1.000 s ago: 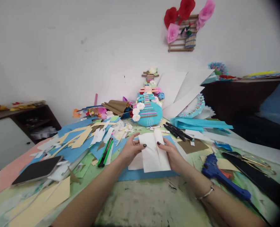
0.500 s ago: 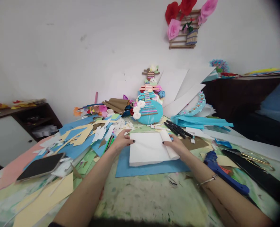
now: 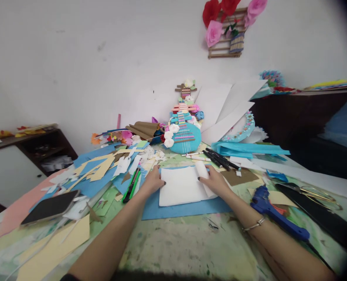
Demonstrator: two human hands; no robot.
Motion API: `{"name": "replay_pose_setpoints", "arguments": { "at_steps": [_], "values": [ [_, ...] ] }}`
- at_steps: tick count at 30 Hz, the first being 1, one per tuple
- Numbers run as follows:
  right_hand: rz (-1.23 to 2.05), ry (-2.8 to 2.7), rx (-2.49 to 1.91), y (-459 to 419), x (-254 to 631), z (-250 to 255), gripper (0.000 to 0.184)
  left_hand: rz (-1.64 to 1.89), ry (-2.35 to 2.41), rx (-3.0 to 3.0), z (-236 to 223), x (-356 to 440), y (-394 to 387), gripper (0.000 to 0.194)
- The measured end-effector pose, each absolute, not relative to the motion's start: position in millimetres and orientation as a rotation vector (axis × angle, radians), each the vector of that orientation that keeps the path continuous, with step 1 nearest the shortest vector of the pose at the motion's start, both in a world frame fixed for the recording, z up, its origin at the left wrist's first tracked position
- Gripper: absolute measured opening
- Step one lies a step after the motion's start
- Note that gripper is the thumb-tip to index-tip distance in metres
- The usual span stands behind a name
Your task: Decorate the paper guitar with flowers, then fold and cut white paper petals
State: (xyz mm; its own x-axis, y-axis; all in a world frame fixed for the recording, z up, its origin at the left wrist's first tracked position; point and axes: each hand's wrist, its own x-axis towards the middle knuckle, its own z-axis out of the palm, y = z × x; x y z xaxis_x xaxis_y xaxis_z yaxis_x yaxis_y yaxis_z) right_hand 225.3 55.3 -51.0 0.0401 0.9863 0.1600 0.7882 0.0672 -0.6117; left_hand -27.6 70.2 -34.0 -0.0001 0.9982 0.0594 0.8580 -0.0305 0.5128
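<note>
the left hand (image 3: 154,181) is set over the left part of the blue sheet (image 3: 176,211), its thumb laid on the edge of the white paper (image 3: 179,186); whether a pinch is made cannot be told. the white paper is spread over the blue sheet, its right end curled over and pinched by the right hand (image 3: 216,183). the curl is best turned evenly, edges aligned, while the left end is held down firmly.

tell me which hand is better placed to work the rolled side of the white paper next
Right, I'd judge: the right hand is on the rolled side, while the left hand is at the opposite edge of the white paper.
</note>
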Motion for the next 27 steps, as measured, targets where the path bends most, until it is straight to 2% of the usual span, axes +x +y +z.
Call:
{"name": "replay_pose_setpoints", "arguments": {
  "at_steps": [3,5,8,10,12,16,20,24,27],
  "values": [
    [0.454,-1.810,-1.768,54,225,-50,0.054,0.818,1.985,2.249,-42,-12,66,0.058],
    [0.444,-1.826,-1.776,53,225,-50,0.056,0.879,1.813,2.511,-50,3,62,0.055],
    [0.383,-1.889,-1.822,52,222,-49,0.046,0.464,1.499,2.755,-62,23,54,0.069],
    [0.333,-1.927,-1.863,51,218,-47,0.037,0.206,1.453,2.758,-67,31,51,0.076],
    [0.310,-1.942,-1.885,50,215,-44,0.040,0.128,1.471,2.722,-69,32,51,0.079],
    [0.132,-1.847,-1.982,44,231,-26,0.059,0.190,1.454,2.662,-70,29,54,0.082],
    [-0.124,-1.648,-1.974,37,250,-7,0.065,0.280,1.417,2.604,-69,28,54,0.081],
    [-0.055,-1.808,-1.623,34,231,-12,0.065,0.322,1.392,2.590,-67,28,50,0.079],
    [0.015,-1.843,-1.539,34,218,-23,0.061,0.393,1.359,2.550,-67,26,50,0.073]
  ]
}}
